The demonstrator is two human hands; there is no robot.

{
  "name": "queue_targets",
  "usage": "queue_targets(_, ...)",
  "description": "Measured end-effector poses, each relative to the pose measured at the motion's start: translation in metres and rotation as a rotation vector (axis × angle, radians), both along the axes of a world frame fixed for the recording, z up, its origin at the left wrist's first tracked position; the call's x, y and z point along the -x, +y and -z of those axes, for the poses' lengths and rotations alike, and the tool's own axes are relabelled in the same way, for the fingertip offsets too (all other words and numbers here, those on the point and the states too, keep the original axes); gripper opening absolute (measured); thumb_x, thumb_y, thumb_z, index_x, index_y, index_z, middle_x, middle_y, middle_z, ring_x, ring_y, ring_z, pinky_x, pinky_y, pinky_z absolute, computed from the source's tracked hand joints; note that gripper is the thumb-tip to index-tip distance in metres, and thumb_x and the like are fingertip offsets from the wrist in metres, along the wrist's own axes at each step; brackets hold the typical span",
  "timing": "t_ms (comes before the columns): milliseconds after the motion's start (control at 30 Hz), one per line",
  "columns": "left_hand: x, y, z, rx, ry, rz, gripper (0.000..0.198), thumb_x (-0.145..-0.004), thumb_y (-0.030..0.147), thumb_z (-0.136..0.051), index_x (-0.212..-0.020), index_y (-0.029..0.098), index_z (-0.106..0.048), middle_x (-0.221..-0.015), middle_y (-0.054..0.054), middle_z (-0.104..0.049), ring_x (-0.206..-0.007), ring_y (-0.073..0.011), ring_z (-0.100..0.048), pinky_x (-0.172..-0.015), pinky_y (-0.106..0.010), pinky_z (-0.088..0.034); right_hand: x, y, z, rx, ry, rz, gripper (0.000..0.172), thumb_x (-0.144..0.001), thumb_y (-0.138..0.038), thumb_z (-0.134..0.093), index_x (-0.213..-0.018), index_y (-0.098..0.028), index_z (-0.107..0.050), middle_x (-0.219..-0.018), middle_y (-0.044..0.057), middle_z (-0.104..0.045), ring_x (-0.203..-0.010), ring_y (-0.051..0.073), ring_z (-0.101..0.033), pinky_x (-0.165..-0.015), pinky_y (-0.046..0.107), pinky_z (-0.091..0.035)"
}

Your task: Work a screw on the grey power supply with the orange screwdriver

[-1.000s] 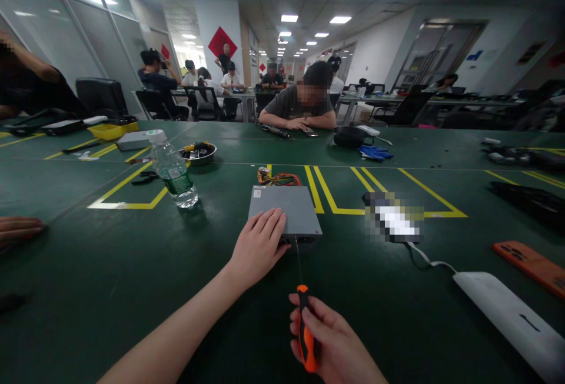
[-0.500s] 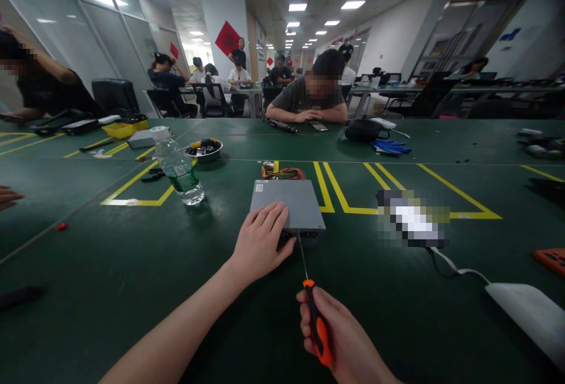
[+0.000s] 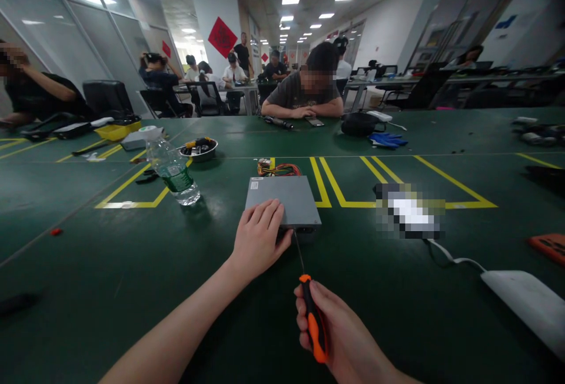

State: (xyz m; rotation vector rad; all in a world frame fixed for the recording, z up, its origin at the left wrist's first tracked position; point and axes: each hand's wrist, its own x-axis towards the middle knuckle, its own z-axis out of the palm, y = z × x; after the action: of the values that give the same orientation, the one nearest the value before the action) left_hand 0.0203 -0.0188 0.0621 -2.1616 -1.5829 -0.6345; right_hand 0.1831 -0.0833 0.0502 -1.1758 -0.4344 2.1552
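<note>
A grey metal computer power supply [image 3: 295, 193] lies on the green table, its bundle of coloured wires [image 3: 280, 169] at the far side. My left hand [image 3: 260, 228] holds it at the near left, fingers laid together over the top and thumb against the front face. In my right hand [image 3: 331, 325] is a screwdriver [image 3: 314, 325] with an orange and black handle, fingers wrapped around the grip. Its thin shaft points up and away, and the tip meets the front face near my left thumb. What the tip touches is too small to make out.
Left of the power supply stands a water bottle [image 3: 176, 175], with a metal bowl of tools [image 3: 200, 149] behind it. A pixelated device [image 3: 410, 210] on a white cable lies to the right. Farther back are blue gloves [image 3: 387, 140] and a seated person [image 3: 304, 93].
The whole view has shifted slightly, so things sit a little further left and up. The screwdriver handle has turned, its orange patch now facing more to the left. Both hands keep their holds.
</note>
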Motion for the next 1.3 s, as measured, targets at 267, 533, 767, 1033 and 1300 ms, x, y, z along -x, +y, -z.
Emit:
queue_targets(267,-0.0004,0.0001,0.0001,0.004,0.007,-0.007,0.040,-0.085,0.035,-0.047,-0.118,0.014,-0.051,-0.124,-0.011,-0.055,-0.114,-0.0250,-0.049,-0.093,-0.040,-0.039,0.0009,-0.0017,-0.0053,-0.055,0.032,0.041,0.038,-0.058,-0.037,-0.081,-0.070,-0.016,-0.052,-0.063,-0.002,-0.053,-0.051,0.007,-0.044,-0.044,0.017,-0.033)
queue_targets(533,-0.0003,0.0006,-0.0004,0.004,0.007,-0.005,0.039,-0.085,0.036,-0.046,-0.117,0.014,-0.052,-0.124,-0.011,-0.055,-0.115,-0.0254,-0.048,-0.093,-0.040,-0.039,-0.0002,0.0000,-0.0043,0.070,-0.010,-0.007,0.025,-0.080,-0.037,-0.062,-0.089,-0.014,-0.059,-0.064,0.000,-0.055,-0.053,0.008,-0.049,-0.047,0.019,-0.037)
queue_targets(767,0.0002,0.0011,0.0000,-0.013,-0.013,0.016,0.038,-0.084,0.034,-0.047,-0.116,0.015,-0.053,-0.122,-0.012,-0.056,-0.113,-0.0261,-0.050,-0.091,-0.041,-0.040,-0.0005,-0.0033,-0.0016,-0.041,0.035,0.027,0.038,-0.058,-0.038,-0.081,-0.072,-0.016,-0.054,-0.068,-0.002,-0.055,-0.053,0.007,-0.047,-0.044,0.017,-0.033)
queue_targets(1033,0.0006,0.0011,0.0007,0.000,-0.012,0.014,0.039,-0.086,0.035,-0.046,-0.117,0.014,-0.052,-0.124,-0.011,-0.055,-0.114,-0.0251,-0.048,-0.093,-0.041,-0.038,-0.0021,-0.0001,-0.0022,0.005,0.012,-0.007,0.029,-0.072,-0.042,-0.069,-0.080,-0.016,-0.059,-0.067,-0.001,-0.054,-0.054,0.008,-0.049,-0.047,0.018,-0.036)
queue_targets(1300,0.0000,0.0010,0.0008,-0.008,0.005,-0.001,0.039,-0.085,0.036,-0.047,-0.118,0.015,-0.052,-0.123,-0.011,-0.056,-0.114,-0.0256,-0.049,-0.092,-0.040,-0.038,-0.0041,-0.0017,-0.0024,-0.012,0.071,0.020,0.038,-0.059,-0.040,-0.080,-0.076,-0.015,-0.057,-0.067,-0.002,-0.055,-0.054,0.007,-0.048,-0.046,0.018,-0.034)
